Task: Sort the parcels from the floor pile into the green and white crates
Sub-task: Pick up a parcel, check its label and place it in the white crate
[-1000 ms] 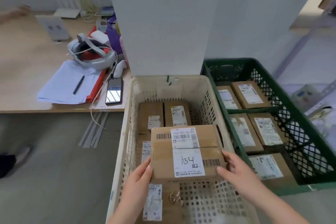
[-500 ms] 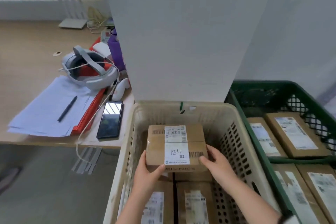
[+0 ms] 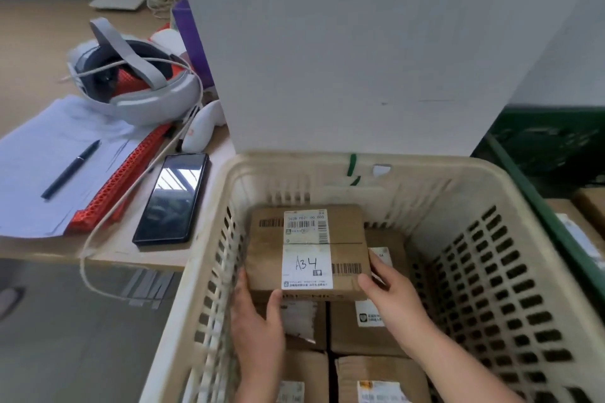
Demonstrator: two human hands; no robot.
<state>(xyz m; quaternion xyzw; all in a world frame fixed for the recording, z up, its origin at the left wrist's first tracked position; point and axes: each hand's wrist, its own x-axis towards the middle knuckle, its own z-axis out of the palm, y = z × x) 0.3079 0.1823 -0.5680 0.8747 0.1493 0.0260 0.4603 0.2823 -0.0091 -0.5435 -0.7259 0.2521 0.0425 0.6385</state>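
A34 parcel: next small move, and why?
Probably settle it flat and let go. The A34 parcel is low in the far-left corner of the white crate, over other parcels, with the left hand and right hand gripping its near corners.

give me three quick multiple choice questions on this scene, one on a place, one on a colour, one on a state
1. Where is the parcel marked A34? A on the desk; B inside the white crate; C on the floor.
2. What colour is the ribbed bar beside the phone? A blue; B yellow; C red.
3. How do the left hand and right hand stand? A both grip the parcel; B both empty; C only the left grips.
Answers: B, crate walls surround it; C, it shows bright red; A, fingers curl round its two sides.
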